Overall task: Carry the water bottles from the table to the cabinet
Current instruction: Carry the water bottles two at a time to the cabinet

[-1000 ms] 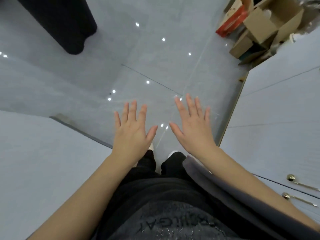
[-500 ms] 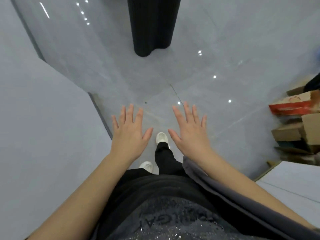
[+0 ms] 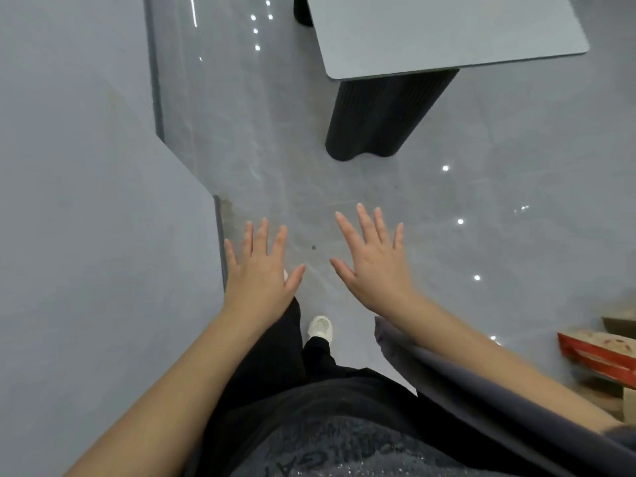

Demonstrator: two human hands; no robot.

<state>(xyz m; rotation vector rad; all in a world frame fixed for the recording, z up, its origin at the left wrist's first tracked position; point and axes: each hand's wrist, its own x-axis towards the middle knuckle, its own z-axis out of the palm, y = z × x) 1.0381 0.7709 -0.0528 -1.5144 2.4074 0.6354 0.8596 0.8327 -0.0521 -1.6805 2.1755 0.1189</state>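
My left hand (image 3: 260, 273) and my right hand (image 3: 373, 261) are held out flat in front of me, palms down, fingers spread, with nothing in either. A grey table (image 3: 447, 32) with a dark ribbed pedestal base (image 3: 382, 115) stands ahead at the upper right; only a bare corner of its top shows. No water bottle is in view, and no cabinet is in view.
A grey wall (image 3: 86, 235) with a stepped corner runs along my left. Glossy grey floor tiles (image 3: 481, 201) stretch ahead. Red and brown cardboard boxes (image 3: 605, 352) lie at the right edge. My white shoe (image 3: 320, 327) is stepping forward.
The view has swung left: the white cabinet doors left the frame, the boxes slid to the right edge, and the table top came into view. Both hands stay open and held out.
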